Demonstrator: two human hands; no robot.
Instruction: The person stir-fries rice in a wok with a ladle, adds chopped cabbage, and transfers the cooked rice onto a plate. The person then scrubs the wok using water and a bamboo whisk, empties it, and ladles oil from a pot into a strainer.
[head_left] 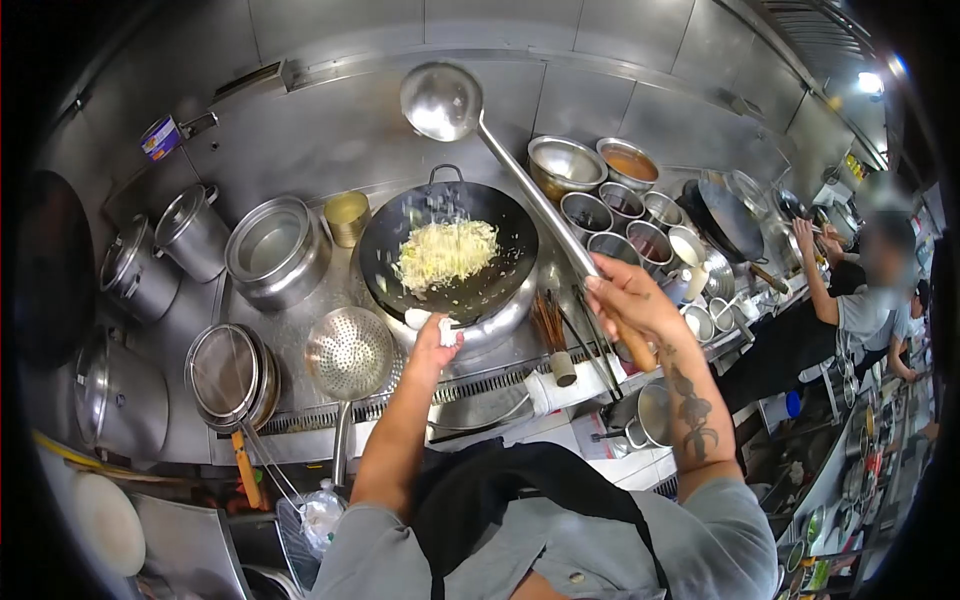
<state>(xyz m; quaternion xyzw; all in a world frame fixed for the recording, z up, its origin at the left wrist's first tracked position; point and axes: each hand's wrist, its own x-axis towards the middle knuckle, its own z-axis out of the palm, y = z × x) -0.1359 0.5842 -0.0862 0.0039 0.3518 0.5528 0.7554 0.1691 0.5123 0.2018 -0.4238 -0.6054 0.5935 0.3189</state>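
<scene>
A black wok [515, 240] sits over the burner in front of me, holding a heap of pale yellow-white shredded food [447, 254]; its exact kind is unclear. Bits of food look blurred above the heap. At the wok's near edge, my left hand [436, 345] is closed around a white cloth [447, 330] on the near handle, which is mostly hidden. My right hand [630, 298] grips the long shaft of a large steel ladle [441, 102] near its wooden end. The ladle's bowl is raised beyond the wok, apart from the food.
Left of the wok are a large steel pot [278, 255], a perforated strainer [350, 352] and stacked sieves [225, 372]. Several metal containers, including one of orange liquid [628, 165], stand right. A bamboo brush [552, 330] lies nearby. A co-worker [855, 310] is further right.
</scene>
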